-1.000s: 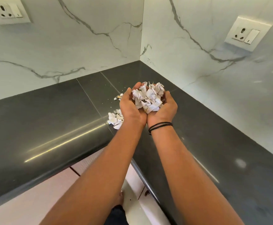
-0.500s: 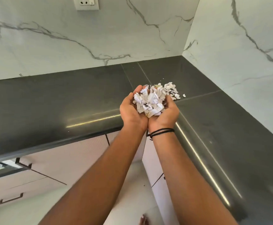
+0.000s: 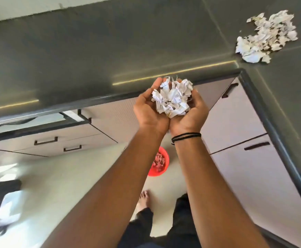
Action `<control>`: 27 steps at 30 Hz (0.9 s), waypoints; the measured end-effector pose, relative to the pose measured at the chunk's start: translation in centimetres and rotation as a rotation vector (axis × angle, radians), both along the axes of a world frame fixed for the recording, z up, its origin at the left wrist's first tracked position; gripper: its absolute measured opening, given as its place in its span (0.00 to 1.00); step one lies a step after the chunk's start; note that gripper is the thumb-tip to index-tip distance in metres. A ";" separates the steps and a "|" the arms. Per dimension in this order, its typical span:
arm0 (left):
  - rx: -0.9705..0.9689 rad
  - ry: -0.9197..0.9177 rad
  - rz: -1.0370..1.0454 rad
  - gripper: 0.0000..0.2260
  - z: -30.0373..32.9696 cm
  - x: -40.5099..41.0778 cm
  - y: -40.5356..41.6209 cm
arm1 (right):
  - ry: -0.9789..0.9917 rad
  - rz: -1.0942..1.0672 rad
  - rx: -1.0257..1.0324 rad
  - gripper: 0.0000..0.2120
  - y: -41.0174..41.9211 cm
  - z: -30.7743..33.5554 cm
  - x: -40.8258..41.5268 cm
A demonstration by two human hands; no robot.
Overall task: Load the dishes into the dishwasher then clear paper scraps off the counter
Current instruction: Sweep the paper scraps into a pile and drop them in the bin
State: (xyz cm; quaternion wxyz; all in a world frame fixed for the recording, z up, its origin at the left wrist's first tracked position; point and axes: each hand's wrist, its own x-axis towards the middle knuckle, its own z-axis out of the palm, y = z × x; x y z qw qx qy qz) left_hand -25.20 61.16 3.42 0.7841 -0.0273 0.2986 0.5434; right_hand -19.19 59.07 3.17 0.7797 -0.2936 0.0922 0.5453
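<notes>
A heap of crumpled paper scraps (image 3: 172, 100) is lying in the two cupped palms of the person, out in front of the counter (image 3: 96, 51) edge and above the floor. The left hand (image 3: 148, 111) and the right hand (image 3: 191, 113) are pressing together along their sides, with the fingers curving up around the heap like a bowl, so both are holding the scraps and neither is free. Below the forearms, on the pale floor, a red bucket (image 3: 161, 171) is standing, with something reddish inside that I cannot identify; it is partly hidden by the left arm. I am judging that the hands are carrying the load toward it, but this is only a guess. A second pile of scraps (image 3: 268, 40) is resting on the dark counter near the corner, well apart from the hands, so the clearing is not finished; at least one more handful is waiting. About the dishes I cannot say anything sure: at the left an open door or drawer is showing under the counter, too blurred to read. A black band (image 3: 186, 136) is circling the right wrist.
</notes>
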 end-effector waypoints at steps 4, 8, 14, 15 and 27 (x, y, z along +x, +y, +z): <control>-0.048 0.036 -0.025 0.16 -7.3 -2.8 -1.0 | 0.082 -0.006 -0.023 0.16 -0.6 -8.1 -2.9; -0.142 0.075 -0.043 0.15 -15.9 -4.6 -1.7 | 0.155 -0.018 -0.072 0.16 -1.7 -17.3 -5.1; -0.275 0.136 -0.095 0.14 -30.2 -6.6 -4.0 | 0.175 -0.052 -0.172 0.13 -4.2 -31.8 -6.9; -0.287 0.131 -0.100 0.14 -32.3 -7.0 -4.4 | 0.170 -0.048 -0.189 0.13 -4.5 -33.8 -7.1; -0.503 0.208 0.002 0.16 -57.1 -9.1 -7.1 | 0.247 -0.026 -0.511 0.15 -7.0 -57.2 -10.2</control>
